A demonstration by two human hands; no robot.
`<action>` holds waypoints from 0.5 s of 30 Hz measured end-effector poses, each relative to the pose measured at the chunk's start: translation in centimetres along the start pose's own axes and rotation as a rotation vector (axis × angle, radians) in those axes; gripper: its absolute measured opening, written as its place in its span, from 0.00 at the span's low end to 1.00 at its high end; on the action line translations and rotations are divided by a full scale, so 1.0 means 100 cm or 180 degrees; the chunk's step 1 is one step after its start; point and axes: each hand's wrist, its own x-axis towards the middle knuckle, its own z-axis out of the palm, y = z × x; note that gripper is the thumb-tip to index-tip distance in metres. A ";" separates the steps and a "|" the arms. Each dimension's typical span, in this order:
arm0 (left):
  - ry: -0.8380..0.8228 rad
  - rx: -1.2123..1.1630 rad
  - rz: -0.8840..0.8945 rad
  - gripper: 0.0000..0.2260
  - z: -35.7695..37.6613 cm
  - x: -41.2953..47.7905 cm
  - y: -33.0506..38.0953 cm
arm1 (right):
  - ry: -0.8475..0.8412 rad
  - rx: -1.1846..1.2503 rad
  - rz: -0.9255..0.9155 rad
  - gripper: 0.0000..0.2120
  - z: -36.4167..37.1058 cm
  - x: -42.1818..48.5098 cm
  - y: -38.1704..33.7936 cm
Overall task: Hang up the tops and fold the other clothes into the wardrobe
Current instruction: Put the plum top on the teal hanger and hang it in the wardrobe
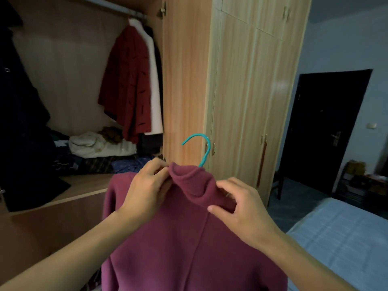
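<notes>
A maroon fleece top (184,238) with a high collar hangs in front of me on a teal hanger (204,151), whose hook sticks up out of the collar. My left hand (147,187) pinches the left side of the collar. My right hand (241,204) grips the right side of the collar and shoulder with curled fingers. The rest of the hanger is hidden inside the top. The open wardrobe (69,80) lies behind to the left, with a metal rail (117,7) at the top.
A red coat (128,85) and a white garment (154,80) hang at the rail's right end. Dark clothes (19,106) hang at left. Folded clothes (98,148) are piled on the wardrobe floor. Closed wardrobe doors (247,91) stand right, a bed (340,238) lower right.
</notes>
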 end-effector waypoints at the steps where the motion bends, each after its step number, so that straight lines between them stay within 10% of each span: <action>1: 0.0060 0.0065 0.0014 0.11 -0.004 -0.002 -0.002 | 0.0025 -0.0086 -0.0074 0.17 0.005 0.000 -0.003; 15: 0.0724 0.0203 0.0331 0.05 -0.059 -0.030 -0.050 | 0.1130 -0.0926 -0.0900 0.12 0.080 0.038 -0.027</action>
